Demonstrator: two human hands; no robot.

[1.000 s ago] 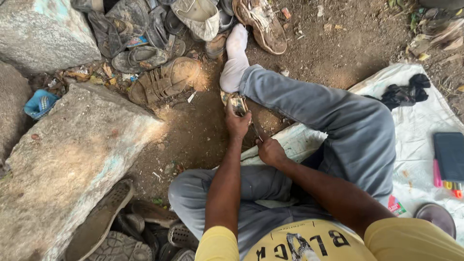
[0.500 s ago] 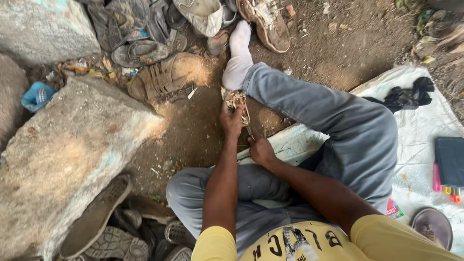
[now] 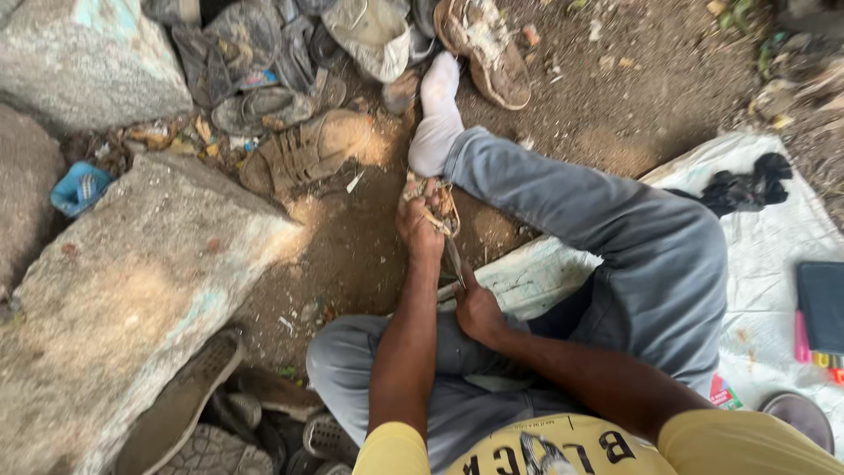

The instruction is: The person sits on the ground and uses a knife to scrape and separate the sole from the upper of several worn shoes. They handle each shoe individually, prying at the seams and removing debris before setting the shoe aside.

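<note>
Bare brown dirt ground fills the scene, littered with small scraps. Two big pale grey stone blocks lie at the left: one long slab runs from the middle to the lower left corner, and another block sits in the upper left corner. A white woven sheet covers the ground at the right, under the seated person, whose legs are in grey trousers; one leg stretches up toward the top of the view and ends in a white sock.

A heap of worn shoes lies along the top, with a brown sandal below it beside the slab and a dirty sneaker just right of the socked foot. More old soles lie at the lower left.

On the sheet rest a crumpled black cloth and, at the right edge, a dark flat case.

The left hand is closed, fingers curled tight around a small worn shoe piece held just below the socked foot, above the dirt. The right hand sits lower, near the knee, fingers pinched together on a thin metal tool whose tip reaches up to the shoe piece. A small blue scrap lies between the stones at the left.
</note>
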